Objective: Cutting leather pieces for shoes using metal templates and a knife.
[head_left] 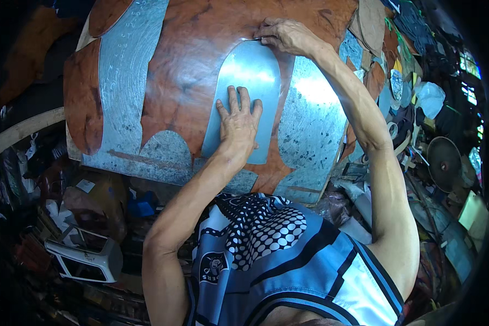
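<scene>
A smooth grey template (248,65) with a rounded far end lies on a sheet of brown leather (193,49). My left hand (239,119) presses flat on the template's middle, fingers spread. At the template's far rounded edge, my right hand (288,36) is closed around a small thin blade (251,39), whose tip points left along that edge. Most of the blade is hidden by my fingers. The leather has curved cut-outs along its near and side edges, and the scratched grey work surface (122,81) shows through them.
Leather and fabric scraps (370,27) pile up at the right edge of the table. A round dark disc (444,163) stands among clutter at the right. At the lower left are a white plastic frame (111,261) and a blue object (141,205). A wooden rail (27,130) runs at the left.
</scene>
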Motion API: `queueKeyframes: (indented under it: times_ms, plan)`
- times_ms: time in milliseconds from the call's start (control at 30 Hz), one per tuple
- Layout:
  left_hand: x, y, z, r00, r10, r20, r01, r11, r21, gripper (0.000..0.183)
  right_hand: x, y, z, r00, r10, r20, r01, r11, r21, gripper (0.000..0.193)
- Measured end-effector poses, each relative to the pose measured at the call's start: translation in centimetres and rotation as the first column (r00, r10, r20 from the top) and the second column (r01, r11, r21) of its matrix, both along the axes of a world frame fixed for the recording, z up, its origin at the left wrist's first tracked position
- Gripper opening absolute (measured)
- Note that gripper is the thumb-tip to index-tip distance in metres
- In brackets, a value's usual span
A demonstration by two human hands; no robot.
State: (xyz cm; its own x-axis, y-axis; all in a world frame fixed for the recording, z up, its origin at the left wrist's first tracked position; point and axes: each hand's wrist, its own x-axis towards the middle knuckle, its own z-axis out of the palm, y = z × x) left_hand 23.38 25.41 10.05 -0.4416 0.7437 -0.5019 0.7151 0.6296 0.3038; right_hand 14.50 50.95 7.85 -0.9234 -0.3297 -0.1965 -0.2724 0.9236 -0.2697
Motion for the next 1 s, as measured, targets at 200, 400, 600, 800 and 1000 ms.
queueKeyframes:
  times_ms: [200, 400, 600, 800, 1000]
  plan:
    - [-0.4, 0.4, -0.1, 1.0, -0.01, -0.01, 0.01, 1.0, -0.022, 0.105, 0.6, 0.4, 0.0, 0.994, -0.105, 0.033, 0.102, 0.993, 0.067, 0.029]
    - [-0.4, 0.3, -0.3, 1.0, 0.01, 0.015, -0.01, 1.0, 0.006, 0.104, 1.4, 0.5, -0.6, 0.993, -0.118, -0.02, 0.119, 0.992, 0.03, 0.03]
    - [-0.4, 0.4, -0.4, 1.0, 0.007, 0.011, -0.007, 1.0, 0.016, 0.105, 2.9, 1.0, -0.6, 0.986, -0.162, -0.024, 0.162, 0.987, 0.0, 0.029]
    - [-0.6, 0.5, 0.0, 0.999, -0.035, -0.006, 0.034, 0.999, -0.033, 0.104, 5.6, -0.2, -0.1, 0.944, -0.329, 0.017, 0.329, 0.94, -0.09, 0.028]
    - [-0.5, 0.5, -0.7, 0.998, -0.057, -0.011, 0.057, 0.998, -0.013, 0.107, 8.9, -2.7, -0.3, 0.801, -0.592, 0.087, 0.595, 0.776, -0.207, 0.032]
